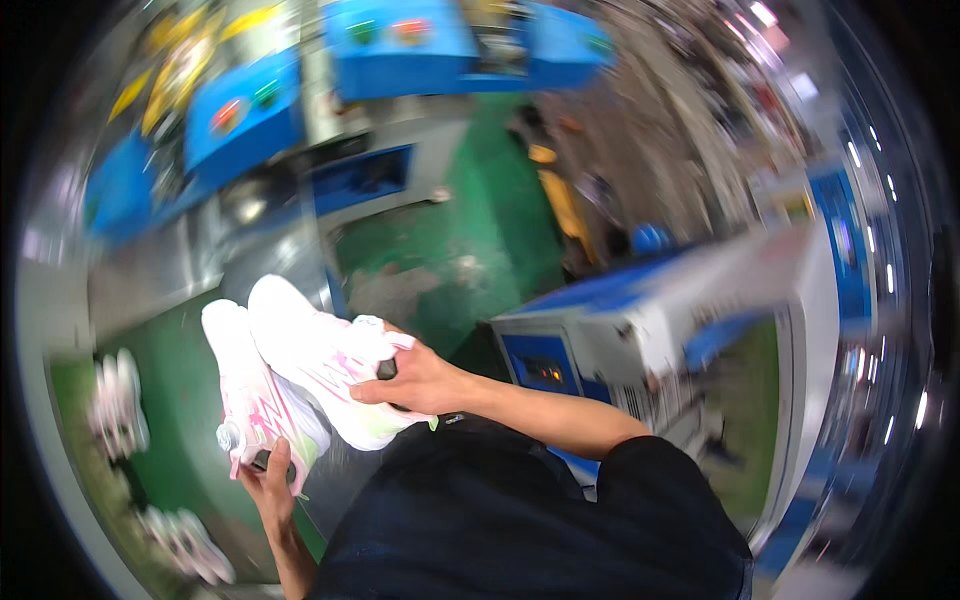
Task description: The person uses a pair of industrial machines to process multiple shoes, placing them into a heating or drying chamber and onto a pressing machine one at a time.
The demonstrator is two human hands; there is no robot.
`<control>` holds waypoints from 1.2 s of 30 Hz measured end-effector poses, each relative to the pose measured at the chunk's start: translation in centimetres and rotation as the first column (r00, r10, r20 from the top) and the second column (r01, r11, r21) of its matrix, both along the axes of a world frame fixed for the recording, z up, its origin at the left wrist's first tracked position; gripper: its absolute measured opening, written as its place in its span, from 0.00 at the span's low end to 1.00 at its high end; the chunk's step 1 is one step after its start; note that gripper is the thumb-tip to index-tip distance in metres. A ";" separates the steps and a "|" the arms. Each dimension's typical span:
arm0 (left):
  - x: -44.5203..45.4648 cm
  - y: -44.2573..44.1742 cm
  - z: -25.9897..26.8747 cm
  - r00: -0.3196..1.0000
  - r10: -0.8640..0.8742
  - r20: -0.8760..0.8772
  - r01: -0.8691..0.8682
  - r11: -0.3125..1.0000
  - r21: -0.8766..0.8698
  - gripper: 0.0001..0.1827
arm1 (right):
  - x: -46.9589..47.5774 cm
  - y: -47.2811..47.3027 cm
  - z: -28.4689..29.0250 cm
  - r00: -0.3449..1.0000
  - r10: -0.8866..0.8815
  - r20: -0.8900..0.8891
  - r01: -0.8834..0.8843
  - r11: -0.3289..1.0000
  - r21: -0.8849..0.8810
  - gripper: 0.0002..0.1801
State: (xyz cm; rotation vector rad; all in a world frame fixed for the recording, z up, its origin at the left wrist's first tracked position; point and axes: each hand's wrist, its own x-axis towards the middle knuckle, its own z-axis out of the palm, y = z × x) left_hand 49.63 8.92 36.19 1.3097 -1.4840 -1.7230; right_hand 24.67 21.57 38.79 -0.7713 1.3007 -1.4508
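Observation:
In my left hand [271,480] I hold a white and pink athletic shoe [259,405] near its heel, its toe pointing away from me. My right hand [420,379] grips a second white and pink shoe [307,337] at the heel end, thumb on its side. The two shoes lie side by side in the air and partly overlap, their toes close together. Both are overexposed, so fine detail is lost. A dark opening or insert shows at each heel, beside my fingers.
Blue machine housings [244,116] with red and green buttons stand ahead. A white and blue machine [600,330] with a lit panel is at right. More shoes [120,405] sit on a green surface at left. Another person's yellow-clad part [566,206] may show beyond, blurred.

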 end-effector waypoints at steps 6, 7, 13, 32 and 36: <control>-13.6 7.9 4.3 0.661 -0.734 -0.154 0.747 0.664 0.041 0.34 | -2.5 24.5 6.2 0.705 -0.661 -0.256 0.699 0.708 0.095 0.21; -14.7 10.8 4.9 0.551 -0.812 -0.193 0.834 0.524 0.174 0.36 | -0.9 29.1 7.3 0.674 -0.718 -0.171 0.727 0.604 0.328 0.19; -20.2 28.0 7.2 -0.017 -0.943 -0.333 0.948 -0.121 0.295 0.40 | 14.6 44.2 5.7 -0.196 -0.926 -0.321 0.957 -0.253 0.146 0.27; -15.5 21.1 -4.8 0.457 -0.800 -0.388 0.785 0.568 -0.246 0.23 | 4.2 20.4 4.3 0.455 -0.669 -0.587 0.443 0.742 -0.503 0.12; -8.0 11.3 -8.1 0.857 -0.437 -0.273 0.406 0.899 -0.164 0.23 | 6.7 10.1 0.6 0.715 -0.220 -0.663 0.105 0.972 -0.209 0.09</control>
